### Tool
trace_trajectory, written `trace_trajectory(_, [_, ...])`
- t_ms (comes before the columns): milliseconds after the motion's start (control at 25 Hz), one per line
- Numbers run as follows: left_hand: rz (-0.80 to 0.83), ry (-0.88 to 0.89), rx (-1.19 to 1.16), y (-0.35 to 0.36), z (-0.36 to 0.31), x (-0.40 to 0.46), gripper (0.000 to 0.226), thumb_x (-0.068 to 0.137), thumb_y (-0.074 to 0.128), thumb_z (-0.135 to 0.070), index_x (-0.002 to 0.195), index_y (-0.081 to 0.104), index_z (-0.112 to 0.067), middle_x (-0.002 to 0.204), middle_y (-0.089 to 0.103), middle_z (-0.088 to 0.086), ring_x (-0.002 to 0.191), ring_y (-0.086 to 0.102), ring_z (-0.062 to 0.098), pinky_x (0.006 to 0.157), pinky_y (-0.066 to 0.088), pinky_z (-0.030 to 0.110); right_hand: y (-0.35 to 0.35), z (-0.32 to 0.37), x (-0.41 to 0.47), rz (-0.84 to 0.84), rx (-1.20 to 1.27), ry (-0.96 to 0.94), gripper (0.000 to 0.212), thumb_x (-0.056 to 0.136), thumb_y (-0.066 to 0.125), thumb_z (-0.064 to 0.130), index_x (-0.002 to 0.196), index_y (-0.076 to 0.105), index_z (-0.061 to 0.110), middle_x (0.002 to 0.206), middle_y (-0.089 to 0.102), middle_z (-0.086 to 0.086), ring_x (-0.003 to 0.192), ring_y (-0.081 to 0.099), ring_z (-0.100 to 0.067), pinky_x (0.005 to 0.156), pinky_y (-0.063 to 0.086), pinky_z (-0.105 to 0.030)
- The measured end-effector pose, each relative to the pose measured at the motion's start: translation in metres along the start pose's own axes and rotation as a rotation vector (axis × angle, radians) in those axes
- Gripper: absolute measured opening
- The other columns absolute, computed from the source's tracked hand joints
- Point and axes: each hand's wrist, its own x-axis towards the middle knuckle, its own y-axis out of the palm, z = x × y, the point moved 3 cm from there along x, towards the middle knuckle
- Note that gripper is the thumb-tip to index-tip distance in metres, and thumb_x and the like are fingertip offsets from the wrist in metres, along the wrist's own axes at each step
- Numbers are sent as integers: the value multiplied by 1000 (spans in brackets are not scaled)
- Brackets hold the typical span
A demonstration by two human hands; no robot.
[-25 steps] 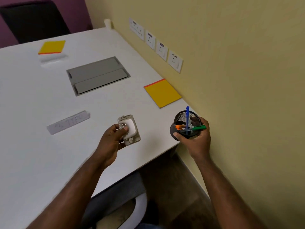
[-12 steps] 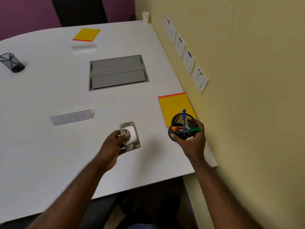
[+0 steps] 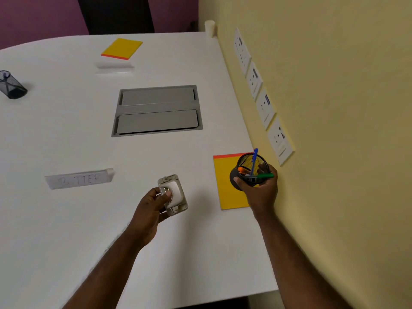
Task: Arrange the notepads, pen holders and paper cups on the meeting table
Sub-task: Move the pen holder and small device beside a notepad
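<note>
My right hand (image 3: 259,192) grips a black mesh pen holder (image 3: 246,172) with a blue pen, a green pen and an orange one inside, held just above a yellow notepad (image 3: 227,186) near the wall. My left hand (image 3: 153,204) holds a small grey-and-white device (image 3: 174,195) over the white meeting table (image 3: 66,219). A second yellow notepad (image 3: 122,48) lies at the far side. Another mesh pen holder (image 3: 12,85) stands at the far left. A white paper cup (image 3: 209,28) sits in the far corner by the wall.
A grey cable hatch (image 3: 157,110) is set into the table's middle. Two clear name plates (image 3: 79,178) (image 3: 114,65) lie on the table. Wall sockets (image 3: 263,105) line the yellow wall on the right. A dark chair (image 3: 116,14) stands behind the far edge.
My view has swung left and forward, bringing the far-left pen holder into sight. My right hand moved the pen holder from beyond the table's edge to over the near yellow notepad.
</note>
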Motion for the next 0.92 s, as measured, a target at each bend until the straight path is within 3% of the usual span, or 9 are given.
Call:
trace_trajectory(120, [10, -21, 7, -4, -1, 36, 15, 96, 57, -18, 109, 63, -13, 93, 75, 4, 86, 73, 18, 66, 58, 28, 28, -4, 39, 5, 14, 0, 91, 52, 95, 14, 130, 49, 9, 125, 61, -5, 113, 60, -21, 90, 57, -32])
trace_trajectory(320, [1, -53, 14, -9, 4, 86, 14, 95, 58, -18, 107, 63, -15, 87, 74, 0, 84, 72, 17, 68, 57, 30, 80, -13, 95, 82, 30, -8, 88, 54, 93, 7, 129, 48, 10, 121, 59, 2, 111, 59, -13, 82, 54, -15])
trace_trajectory(480, [3, -52, 4, -18, 8, 112, 20, 92, 60, -21, 111, 63, -15, 94, 74, 5, 89, 72, 21, 72, 58, 33, 109, -24, 139, 44, 57, -8, 88, 55, 92, 2, 129, 45, 10, 123, 56, 6, 114, 56, -13, 82, 53, -13])
trace_trajectory(680, [-8, -79, 25, -29, 21, 127, 23, 91, 60, -21, 113, 62, -15, 100, 74, 9, 89, 72, 25, 83, 54, 43, 129, -33, 191, -16, 24, -20, 93, 55, 91, 1, 134, 42, -2, 135, 53, -13, 122, 52, -20, 89, 52, -15])
trace_trajectory(920, [-5, -103, 16, -33, 31, 128, 24, 93, 59, -19, 116, 61, -12, 101, 74, 9, 89, 72, 23, 81, 54, 41, 148, -47, 218, -11, -16, -24, 93, 55, 92, 4, 134, 41, 1, 136, 52, -13, 119, 50, -16, 84, 51, -11])
